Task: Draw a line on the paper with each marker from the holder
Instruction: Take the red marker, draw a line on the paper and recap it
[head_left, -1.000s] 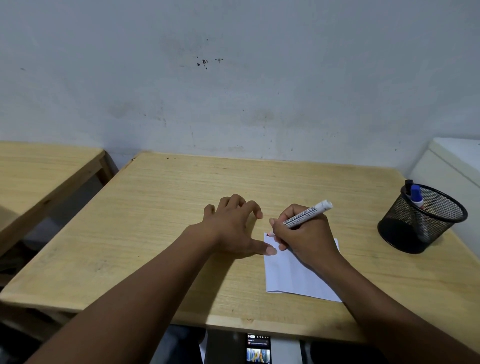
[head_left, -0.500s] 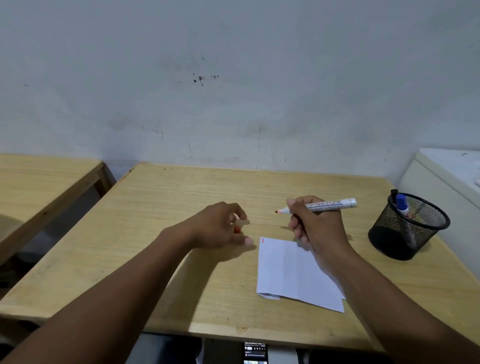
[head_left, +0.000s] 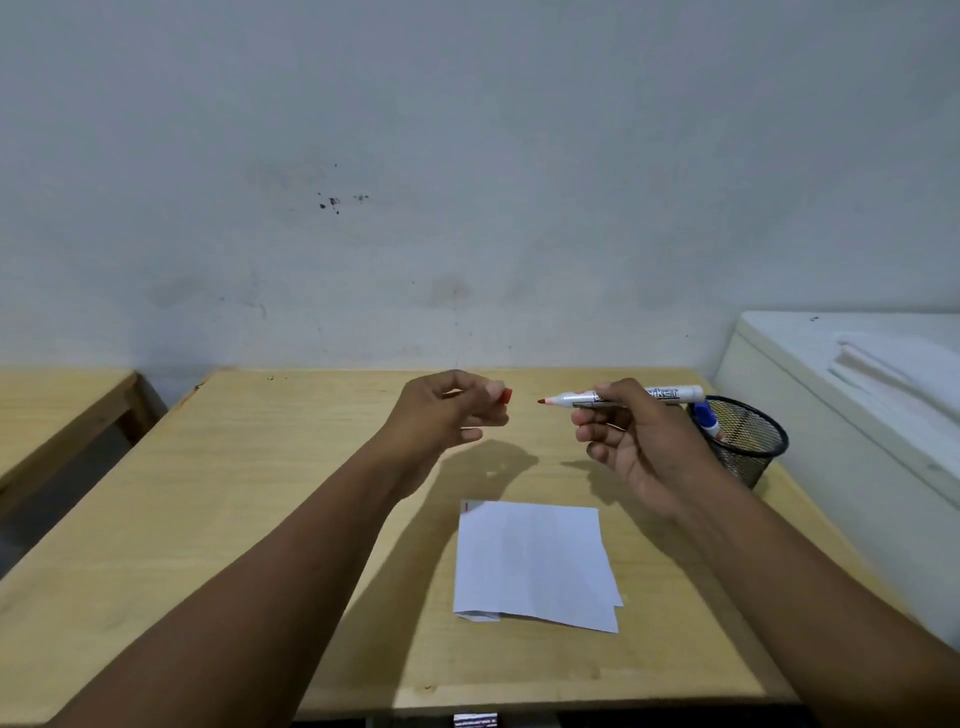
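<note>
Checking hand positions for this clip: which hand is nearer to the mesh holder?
Right. The right hand, holding the red marker, is raised just left of the mesh holder, its back end above the rim. The left hand, pinching the red cap, is farther left.

In front of me is a light wooden tabletop with a visible grain, its far edge pushed up against a wall. That wall is pale grey-white, scuffed and smudged, with a small cluster of dark specks a little left of centre. To my left stands a second wooden table of the same colour, apart from mine by a dark gap. On my right sits a white cabinet, just beside the tabletop, and on its top lies a stack of something flat and white, too blurred to make out. Below the near edge of the tabletop a small lit screen peeks out.
</note>
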